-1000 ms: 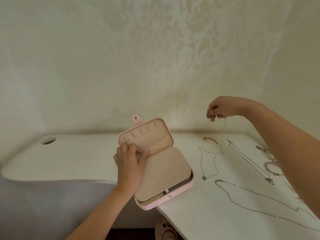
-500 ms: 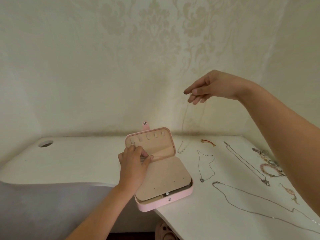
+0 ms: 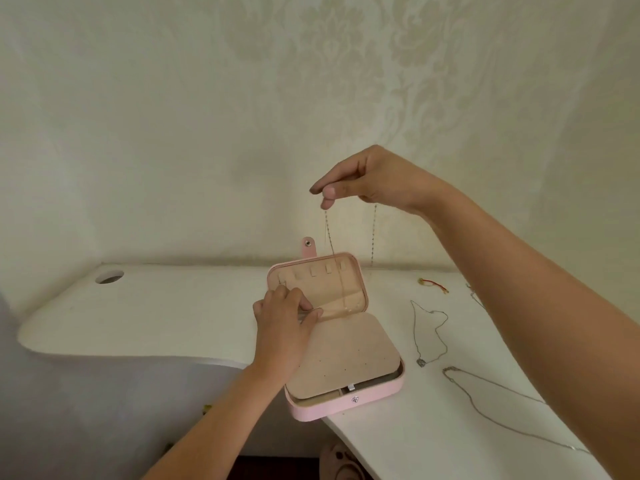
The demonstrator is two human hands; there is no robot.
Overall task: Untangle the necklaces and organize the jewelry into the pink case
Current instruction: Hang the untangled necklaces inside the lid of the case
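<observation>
On my feed the person shows as two bare hands and two bare forearms. The left hand (image 3: 282, 327) has a narrow wrist, plain knuckles and short nails. The left forearm (image 3: 214, 417) is slim and uncovered as far as the bottom edge. The right hand (image 3: 367, 178) shows a short, rounded thumbnail. The right forearm (image 3: 536, 289) is uncovered up to the right edge and looks bulky, being close to the wide lens.

No readable text, labels, numbers or signs on anything.
</observation>
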